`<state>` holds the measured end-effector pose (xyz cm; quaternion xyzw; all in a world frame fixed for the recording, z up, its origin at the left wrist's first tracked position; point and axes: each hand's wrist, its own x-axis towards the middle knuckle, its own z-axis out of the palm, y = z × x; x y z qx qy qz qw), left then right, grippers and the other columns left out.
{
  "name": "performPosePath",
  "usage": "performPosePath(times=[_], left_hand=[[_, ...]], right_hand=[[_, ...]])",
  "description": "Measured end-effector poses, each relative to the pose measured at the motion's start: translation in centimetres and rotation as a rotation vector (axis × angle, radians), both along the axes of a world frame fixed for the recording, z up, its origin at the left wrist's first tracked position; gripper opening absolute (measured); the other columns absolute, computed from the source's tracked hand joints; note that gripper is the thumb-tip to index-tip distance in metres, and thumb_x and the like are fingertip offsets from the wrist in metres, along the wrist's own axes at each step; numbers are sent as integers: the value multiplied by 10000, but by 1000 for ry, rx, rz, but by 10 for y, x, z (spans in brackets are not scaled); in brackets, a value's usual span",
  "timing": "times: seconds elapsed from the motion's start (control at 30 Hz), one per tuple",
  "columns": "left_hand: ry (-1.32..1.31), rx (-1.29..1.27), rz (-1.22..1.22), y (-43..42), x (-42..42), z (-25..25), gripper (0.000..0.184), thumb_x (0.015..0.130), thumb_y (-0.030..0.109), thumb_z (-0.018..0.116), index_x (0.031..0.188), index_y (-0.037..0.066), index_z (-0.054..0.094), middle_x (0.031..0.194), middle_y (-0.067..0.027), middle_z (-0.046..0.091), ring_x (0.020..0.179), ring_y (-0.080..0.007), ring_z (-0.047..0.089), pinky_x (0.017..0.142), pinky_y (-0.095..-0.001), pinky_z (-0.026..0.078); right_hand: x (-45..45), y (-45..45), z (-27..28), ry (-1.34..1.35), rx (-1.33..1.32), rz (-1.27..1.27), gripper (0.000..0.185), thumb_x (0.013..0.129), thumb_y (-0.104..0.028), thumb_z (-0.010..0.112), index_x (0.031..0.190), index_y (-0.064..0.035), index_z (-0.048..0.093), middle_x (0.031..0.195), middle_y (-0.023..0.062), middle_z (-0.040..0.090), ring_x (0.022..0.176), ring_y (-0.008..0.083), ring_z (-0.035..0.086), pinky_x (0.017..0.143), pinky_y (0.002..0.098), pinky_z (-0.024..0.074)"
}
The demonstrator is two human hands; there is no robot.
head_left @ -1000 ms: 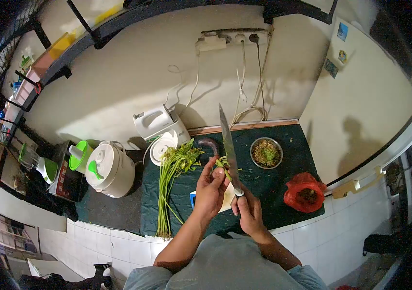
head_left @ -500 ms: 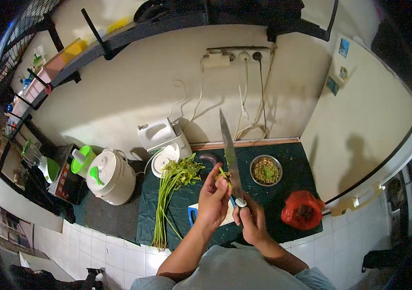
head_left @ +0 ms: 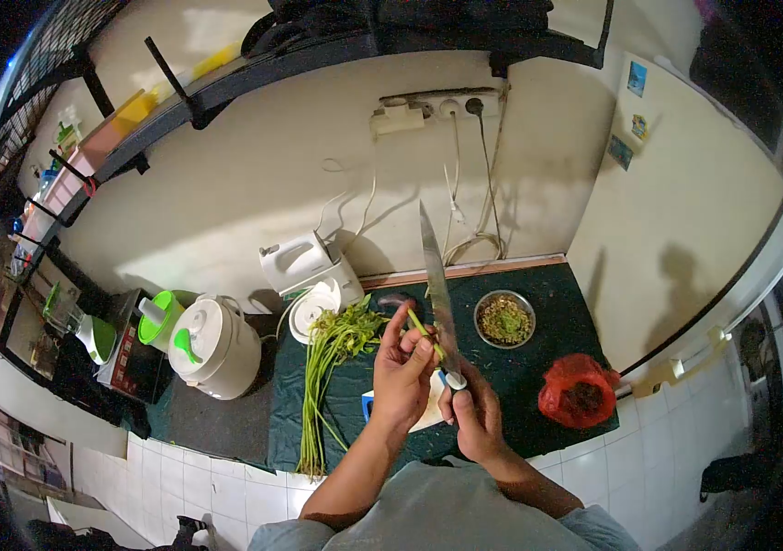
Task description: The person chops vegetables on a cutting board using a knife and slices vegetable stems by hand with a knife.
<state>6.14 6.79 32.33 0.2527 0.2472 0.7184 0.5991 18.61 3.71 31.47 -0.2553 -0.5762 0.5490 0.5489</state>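
Note:
My left hand is closed on a short green stem, pinched between thumb and fingers and slanting up. In my right hand is a large kitchen knife, gripped by its handle with the long blade pointing up. The blade stands right beside the stem; whether they touch I cannot tell. Below both hands lies a white chopping board with a blue edge, partly hidden. To the left rests a bunch of leafy green stems. On the right stands a metal bowl of chopped greens.
A red plastic bag sits at the counter's right end. Left of the greens are a white hand mixer on its stand and a white rice cooker. A dark purplish object lies behind my left hand. A black shelf runs overhead.
The stem in my left hand has turned and shows more of its length, and the left fingers have shifted around it. The knife stays upright beside it. The whole view has moved slightly.

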Motion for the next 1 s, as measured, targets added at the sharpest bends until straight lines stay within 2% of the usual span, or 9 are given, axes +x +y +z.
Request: performPosePath(times=[0.17, 0.47, 0.73, 0.83, 0.9, 1.0], left_hand=[[21, -1, -74, -1, 3, 0, 622, 885, 29, 609, 1427, 80, 309, 854, 3, 578, 761, -98, 564, 745, -239, 494], [31, -48, -61, -4, 3, -3, 644, 864, 97, 656, 1416, 64, 326, 776, -4, 579, 721, -107, 546, 710, -237, 461], [22, -32, -27, -9, -3, -4, 676, 840, 108, 687, 1416, 84, 335, 848, -23, 640, 812, -119, 607, 760, -257, 482], [37, 4, -33, -11, -4, -4, 644, 859, 108, 663, 1418, 97, 342, 905, -15, 640, 840, -113, 607, 782, -264, 494], [-28, -82, -15, -10, -2, -2, 596, 885, 95, 626, 1414, 97, 353, 962, -1, 627, 863, -103, 601, 804, -264, 501], [-6, -81, -21, -8, -5, -8, 556, 903, 81, 594, 1410, 94, 365, 977, 15, 613, 870, -86, 593, 805, -247, 502]], right_hand=[[3, -3, 1, 53, 8, 36, 530, 995, -353, 411, 1363, 22, 345, 676, -9, 444, 558, 59, 389, 514, 206, 325], [4, -3, -13, -76, 65, -13, 527, 994, -326, 428, 1374, 22, 322, 679, -11, 434, 569, 53, 378, 520, 205, 313], [-2, -1, -15, -97, 47, -13, 479, 989, -304, 450, 1339, 8, 352, 670, -15, 435, 567, 53, 384, 517, 206, 314], [-2, -4, -12, -82, 34, 1, 484, 990, -309, 447, 1343, 7, 348, 668, -15, 441, 564, 55, 389, 516, 205, 317], [-1, -6, -7, -64, 13, 12, 497, 990, -311, 446, 1357, 6, 337, 668, -15, 445, 564, 56, 392, 515, 204, 319], [1, -10, -1, -24, -31, 81, 535, 990, -316, 445, 1394, 4, 304, 672, -13, 452, 566, 59, 399, 514, 205, 323]])
